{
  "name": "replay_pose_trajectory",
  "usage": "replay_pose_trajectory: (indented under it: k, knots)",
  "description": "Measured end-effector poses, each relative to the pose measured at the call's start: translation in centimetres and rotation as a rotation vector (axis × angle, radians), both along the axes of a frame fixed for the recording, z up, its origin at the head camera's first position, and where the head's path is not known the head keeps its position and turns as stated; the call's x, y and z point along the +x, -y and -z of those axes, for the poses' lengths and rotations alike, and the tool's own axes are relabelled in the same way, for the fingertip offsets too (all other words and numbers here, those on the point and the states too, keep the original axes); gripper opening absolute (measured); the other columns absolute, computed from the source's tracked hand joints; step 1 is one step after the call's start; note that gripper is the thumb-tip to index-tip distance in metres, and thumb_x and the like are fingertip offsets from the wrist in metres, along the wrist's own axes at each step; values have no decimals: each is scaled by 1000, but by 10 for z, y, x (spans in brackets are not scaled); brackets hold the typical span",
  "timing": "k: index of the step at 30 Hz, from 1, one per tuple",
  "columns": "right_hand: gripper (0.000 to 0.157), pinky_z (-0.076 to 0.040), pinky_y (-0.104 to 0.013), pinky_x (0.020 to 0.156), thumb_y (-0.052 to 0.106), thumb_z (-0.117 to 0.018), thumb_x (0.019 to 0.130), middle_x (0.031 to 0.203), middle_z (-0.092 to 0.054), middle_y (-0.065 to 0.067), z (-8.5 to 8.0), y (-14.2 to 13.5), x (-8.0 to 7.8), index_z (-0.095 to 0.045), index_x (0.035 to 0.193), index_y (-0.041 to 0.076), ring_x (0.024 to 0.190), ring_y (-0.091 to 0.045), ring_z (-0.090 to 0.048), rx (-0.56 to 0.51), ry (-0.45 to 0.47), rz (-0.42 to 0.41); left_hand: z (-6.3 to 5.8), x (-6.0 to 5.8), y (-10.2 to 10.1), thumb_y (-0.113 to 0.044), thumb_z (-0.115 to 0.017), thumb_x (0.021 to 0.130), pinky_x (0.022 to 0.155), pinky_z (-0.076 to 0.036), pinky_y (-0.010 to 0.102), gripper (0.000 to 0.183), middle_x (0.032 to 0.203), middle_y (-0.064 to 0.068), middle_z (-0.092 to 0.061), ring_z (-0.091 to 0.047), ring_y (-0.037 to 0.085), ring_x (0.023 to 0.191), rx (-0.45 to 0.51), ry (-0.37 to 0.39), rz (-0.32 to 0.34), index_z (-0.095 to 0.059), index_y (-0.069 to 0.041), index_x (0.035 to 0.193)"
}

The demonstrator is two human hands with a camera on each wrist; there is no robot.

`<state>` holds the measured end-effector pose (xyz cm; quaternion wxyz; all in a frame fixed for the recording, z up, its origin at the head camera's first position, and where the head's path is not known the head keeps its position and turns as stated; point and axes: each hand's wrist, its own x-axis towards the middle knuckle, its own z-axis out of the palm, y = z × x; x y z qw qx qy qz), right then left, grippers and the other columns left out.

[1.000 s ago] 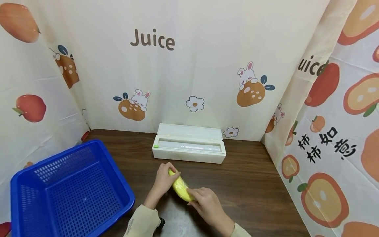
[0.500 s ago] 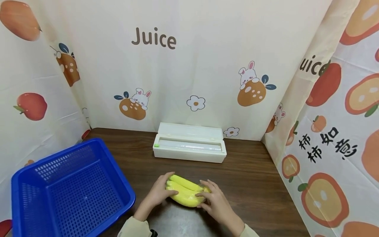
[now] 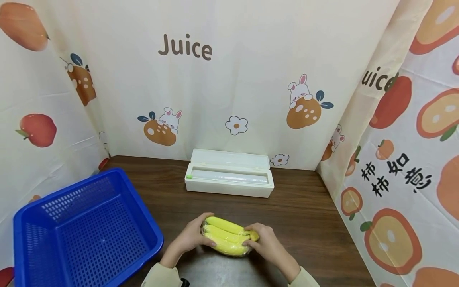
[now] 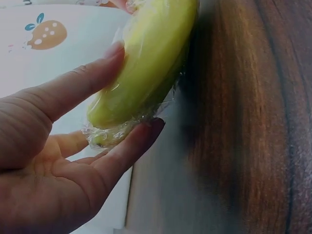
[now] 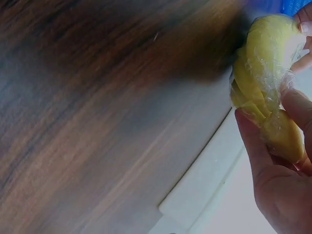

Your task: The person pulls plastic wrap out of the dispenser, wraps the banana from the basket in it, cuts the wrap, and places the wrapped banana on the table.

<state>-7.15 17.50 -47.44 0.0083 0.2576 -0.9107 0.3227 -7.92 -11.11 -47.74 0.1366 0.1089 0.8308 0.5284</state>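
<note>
A bunch of yellow bananas (image 3: 226,236), wrapped in clear plastic film, is held between both hands over the front middle of the table. My left hand (image 3: 191,236) grips the left ends, thumb on the near side and fingers on the far side. At the stem end, my right hand (image 3: 264,242) pinches the bunch between thumb and fingers. Film clings in wrinkles round the banana tips (image 4: 109,129) in the left wrist view. The right wrist view shows the stem end (image 5: 282,136) between thumb and fingers.
A blue plastic basket (image 3: 143,213) with mesh walls stands at the left. Behind the hands lies a white cling film box (image 3: 229,188), its lid raised and a roll (image 3: 229,176) inside. Printed curtains (image 3: 236,79) enclose the brown wooden table (image 3: 305,211).
The bunch has turned from a steep, edge-on slant to lying broadside, with several bananas showing. Both hands have shifted their hold, the right moving to the stem end.
</note>
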Motion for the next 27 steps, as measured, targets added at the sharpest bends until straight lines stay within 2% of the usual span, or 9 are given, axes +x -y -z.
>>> replay_pose_trajectory:
  k: [4,6,9,13,16,19,21,23,27]
  knots:
    - [35,-60,-33,79,18,-90,83,109,-76,-14,2,0,-1,-76,109,0,98,-30,-73,-28,8,18,2,0,0,-3,-97,70,91,-49,43,92,142,28,-57,-57,31,112,1,-10,-10,-50,5,149]
    - [38,-58,-30,76,18,-90,83,111,-76,-14,3,0,-2,-74,113,0,96,-26,-72,-45,18,24,2,2,-1,-4,-98,69,87,-49,38,92,140,28,-59,-55,27,105,1,-12,-24,-51,6,148]
    - [50,-60,-29,76,16,-87,86,119,-73,-18,5,0,-2,-67,128,-4,98,-25,-70,-69,30,31,2,6,-3,-5,-99,68,86,-52,41,90,135,26,-63,-59,27,105,-13,-24,-73,-54,7,144]
    - [69,-61,-34,79,17,-83,91,126,-68,-18,6,2,1,-50,147,-5,100,-26,-69,-40,28,73,5,16,-8,-13,-102,65,94,-54,53,88,128,23,-67,-64,36,115,-65,-40,-167,-55,6,137]
    - [82,-60,-38,77,22,-86,89,118,-70,-15,5,4,5,-42,154,-2,95,-26,-69,6,42,136,7,25,-14,-17,-105,62,94,-53,57,87,121,21,-64,-62,39,113,-107,-47,-224,-52,4,129]
    - [91,-60,-42,75,24,-90,86,108,-72,-17,4,7,7,-37,154,-4,91,-30,-71,23,48,215,6,33,-20,-21,-105,62,87,-53,51,86,111,19,-57,-58,33,103,-127,-39,-248,-46,2,120]
    - [91,-59,-40,70,23,-91,85,100,-72,-16,3,9,7,-36,151,-8,84,-29,-71,5,54,259,4,37,-23,-25,-103,66,81,-51,44,79,104,16,-52,-54,29,95,-127,-29,-250,-44,1,114]
    - [87,-58,-34,65,19,-90,86,92,-72,-13,3,10,6,-36,147,-12,74,-21,-69,-33,69,281,3,40,-25,-30,-98,75,75,-49,40,69,98,14,-52,-51,26,87,-124,-14,-245,-45,0,109]
    - [74,-52,-25,57,13,-84,92,86,-73,-7,3,14,4,-39,143,-16,64,-9,-63,-129,160,232,3,44,-27,-34,-82,93,74,-54,44,52,99,18,-65,-63,31,90,-121,-15,-225,-54,5,112]
